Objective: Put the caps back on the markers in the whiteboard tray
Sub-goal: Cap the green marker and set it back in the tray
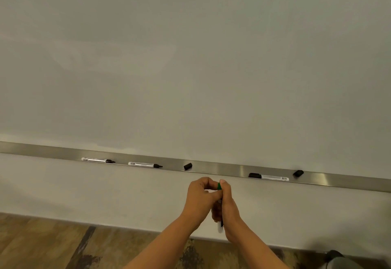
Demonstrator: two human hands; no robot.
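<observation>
Whiteboard (190, 57): large, pale, blank, filling most of the view; a brushed-metal tray (222, 168) runs along its lower edge, sloping down toward the right.

Tray contents, left to right: uncapped black marker (97, 160), white barrel, bare tip pointing right; second uncapped black marker (145, 165), same build, tip also pointing right, just right of the first; loose black cap (187, 166), lying tilted, apart from both markers; capped black marker (268, 177), cap at its left end, barcode label at its right end; second loose black cap (298, 173), near that marker's right end, not touching it.

Green marker (220, 227): held in front of the wall below the tray, roughly upright; white barrel end showing beneath the right hand; green cap (219, 186) at its top.

Right hand (227, 207): fist wrapped round the marker barrel, thumb up beside the green cap.

Left hand (200, 196): fingers curled, fingertips pinching at the green cap, pressed against the right hand; whether the cap is fully seated cannot be told.

Below: wood-look floor (53, 245); a dark object (336, 257) at the lower right corner, unidentifiable.
</observation>
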